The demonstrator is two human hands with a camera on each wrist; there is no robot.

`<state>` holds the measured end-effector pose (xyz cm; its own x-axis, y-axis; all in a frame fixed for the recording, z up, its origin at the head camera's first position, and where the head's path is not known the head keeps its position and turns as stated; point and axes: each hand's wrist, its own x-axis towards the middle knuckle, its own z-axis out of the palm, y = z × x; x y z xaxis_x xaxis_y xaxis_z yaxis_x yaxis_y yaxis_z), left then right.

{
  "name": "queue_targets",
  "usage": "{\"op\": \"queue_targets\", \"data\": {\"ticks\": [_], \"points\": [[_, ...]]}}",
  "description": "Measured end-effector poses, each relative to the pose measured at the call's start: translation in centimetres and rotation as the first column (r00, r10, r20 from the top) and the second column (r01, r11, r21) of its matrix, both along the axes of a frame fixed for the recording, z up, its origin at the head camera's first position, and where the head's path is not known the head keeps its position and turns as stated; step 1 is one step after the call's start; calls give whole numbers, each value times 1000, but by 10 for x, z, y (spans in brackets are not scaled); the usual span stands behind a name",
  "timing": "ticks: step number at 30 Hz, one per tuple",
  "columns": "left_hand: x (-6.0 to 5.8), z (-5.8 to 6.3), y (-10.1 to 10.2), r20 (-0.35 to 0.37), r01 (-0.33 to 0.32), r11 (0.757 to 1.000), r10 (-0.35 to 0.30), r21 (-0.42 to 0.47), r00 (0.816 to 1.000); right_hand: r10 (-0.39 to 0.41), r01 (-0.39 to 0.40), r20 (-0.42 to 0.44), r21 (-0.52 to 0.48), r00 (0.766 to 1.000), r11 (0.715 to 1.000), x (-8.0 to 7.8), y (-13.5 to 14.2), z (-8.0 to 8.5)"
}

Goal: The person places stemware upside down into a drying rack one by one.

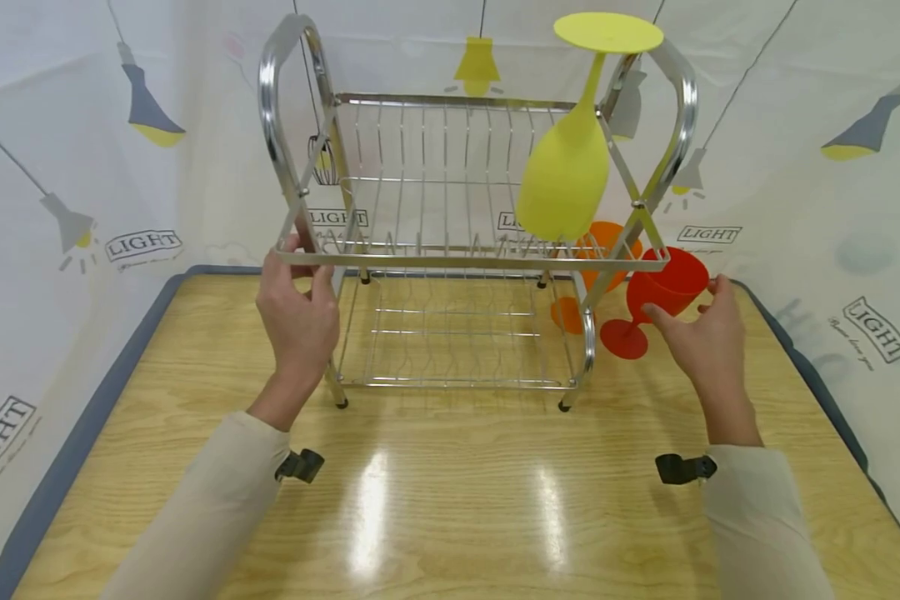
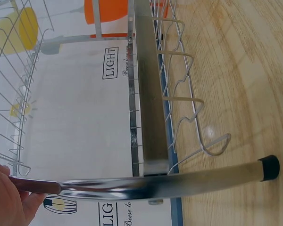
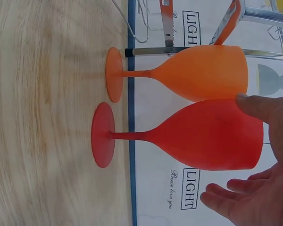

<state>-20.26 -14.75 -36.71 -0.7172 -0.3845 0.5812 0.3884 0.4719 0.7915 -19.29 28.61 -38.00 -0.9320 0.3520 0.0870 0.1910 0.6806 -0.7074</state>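
A two-tier chrome dish rack (image 1: 450, 262) stands on the wooden table. My left hand (image 1: 300, 312) grips its left side post below the upper tier. At the rack's right, my right hand (image 1: 708, 337) is around the bowl of a red goblet (image 3: 207, 135), which stands upright on the table. The thumb is at the bowl near the rim, and the other fingers are spread apart from it in the right wrist view. An orange goblet (image 3: 203, 70) stands upright just behind the red one. Upside down on the upper tier's right end is a yellow goblet (image 1: 566, 171).
The rack's lower tier (image 1: 453, 333) sits low over the table (image 1: 450, 492). White printed cloth (image 1: 217, 125) hangs behind and at both sides. A dark blue edge (image 1: 810, 375) borders the table. Black bands (image 1: 300, 465) are on both wrists.
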Motion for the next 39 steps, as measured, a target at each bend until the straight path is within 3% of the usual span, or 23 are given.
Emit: {"op": "queue_targets", "data": {"ticks": [5,12,20,29,39], "points": [[0,-1,0,-7,-3,1000,3,-2,1000,-16,16,6,-27,1000,999,-4,0,-6],[0,-1,-1,-21,-4,1000,4,-6,1000,-13,7,-59,-97,998,995,-14,-4,-14],[1,-2,-1,-21,-1,1000,1,0,1000,-73,67,-51,-116,996,991,-23,-8,-16],[1,-1,0,-7,-8,1000,8,-6,1000,-81,77,-34,-122,996,990,-22,-6,-15],[0,-2,-1,-8,0,1000,0,-6,1000,-108,97,-78,-129,991,987,-18,-5,-9]]}}
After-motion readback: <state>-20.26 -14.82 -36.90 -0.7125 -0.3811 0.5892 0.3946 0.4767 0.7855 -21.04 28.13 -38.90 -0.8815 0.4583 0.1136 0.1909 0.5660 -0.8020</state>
